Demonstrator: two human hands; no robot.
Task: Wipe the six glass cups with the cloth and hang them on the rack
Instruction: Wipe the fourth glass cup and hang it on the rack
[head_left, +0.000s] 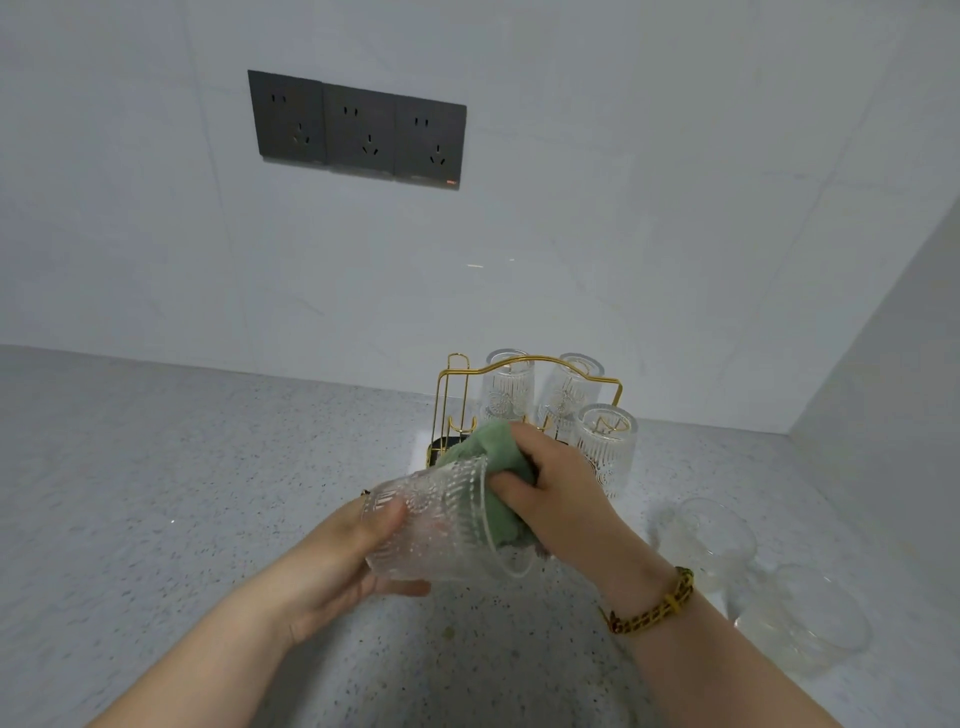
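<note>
left hand (332, 566) holds glass cup (436, 519); right hand (550, 493) seemingly pushes cloth (488, 447) in.

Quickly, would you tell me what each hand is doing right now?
Left hand: closed around a glass cup.
Right hand: closed on the green cloth.

Both forearms run off the bottom edge. The cloth (483, 447) partly disappears inside the held cup (436, 525) and under the right hand (550, 493), which also covers the rack (462, 395) base. Two cups right of the rack, (706, 535) and (800, 618), are blurred, their outlines hard to trace.
</note>
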